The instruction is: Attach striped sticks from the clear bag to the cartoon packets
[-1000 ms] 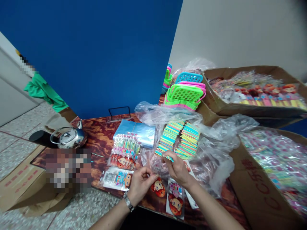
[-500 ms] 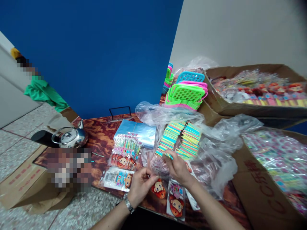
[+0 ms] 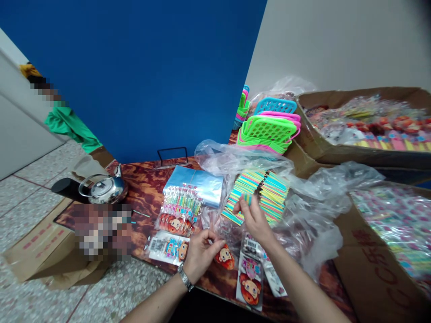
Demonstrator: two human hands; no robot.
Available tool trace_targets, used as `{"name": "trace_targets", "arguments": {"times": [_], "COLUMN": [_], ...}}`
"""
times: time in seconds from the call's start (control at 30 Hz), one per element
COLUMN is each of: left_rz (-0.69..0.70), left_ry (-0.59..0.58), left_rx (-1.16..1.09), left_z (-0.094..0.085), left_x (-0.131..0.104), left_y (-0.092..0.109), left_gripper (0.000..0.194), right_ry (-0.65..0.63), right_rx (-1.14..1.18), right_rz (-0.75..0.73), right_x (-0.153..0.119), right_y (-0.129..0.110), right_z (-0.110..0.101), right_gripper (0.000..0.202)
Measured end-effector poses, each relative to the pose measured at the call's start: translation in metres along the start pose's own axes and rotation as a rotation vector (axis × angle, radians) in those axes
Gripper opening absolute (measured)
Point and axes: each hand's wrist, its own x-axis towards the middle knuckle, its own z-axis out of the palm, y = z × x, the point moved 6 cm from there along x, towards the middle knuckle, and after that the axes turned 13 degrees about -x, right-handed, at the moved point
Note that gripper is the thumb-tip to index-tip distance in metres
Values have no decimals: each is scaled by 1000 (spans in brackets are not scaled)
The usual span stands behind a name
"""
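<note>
My left hand (image 3: pixel 203 252), with a metal-band watch at the wrist, pinches what looks like a clear plastic packet printed with a red-haired cartoon face (image 3: pixel 225 257); its upper edge is hard to make out. My right hand (image 3: pixel 255 220) is closed on a small bundle of coloured sticks (image 3: pixel 247 198), whose ends show above the fingers. Just behind it, rows of yellow, blue and pink sticks (image 3: pixel 274 195) lie in an opened clear plastic bag (image 3: pixel 305 226). Between my forearms, a printed packet (image 3: pixel 249 282) lies flat on the table.
Filled packets (image 3: pixel 178 215) overlap on the left, beside blue plastic film (image 3: pixel 198 179). A kettle (image 3: pixel 106 188) stands at the table's left end. Stacked plastic baskets (image 3: pixel 269 130) are at the back. Cardboard boxes (image 3: pixel 357 260) of packets stand right. Another person's green sleeve (image 3: pixel 70 125) shows far left.
My right hand has lifted slightly and turned, bringing the stick bundle over the rows of sticks. My left hand keeps its pinch. The whole view has shifted a little.
</note>
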Motion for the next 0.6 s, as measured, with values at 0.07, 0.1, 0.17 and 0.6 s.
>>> {"name": "trace_targets", "arguments": {"times": [0.07,0.1,0.17,0.6], "left_rz": [8,16,37,166], "left_ry": [5,7,14,49], "left_rx": [20,27,41,129], "left_z": [1,1,3,6], "left_x": [3,4,6,5], "left_y": [1,2,5,15], "left_gripper": [21,21,19,14], "right_ry": [68,88,122,155], "right_rx": [317,419,507,134], "right_rz": [29,38,28,-71], "right_x": [-5,-8,-13,-32], "right_y": [-19,-29,-46,-65], "right_z": [-6,-8,-10,-1], "right_gripper": [14,14,13,23]}}
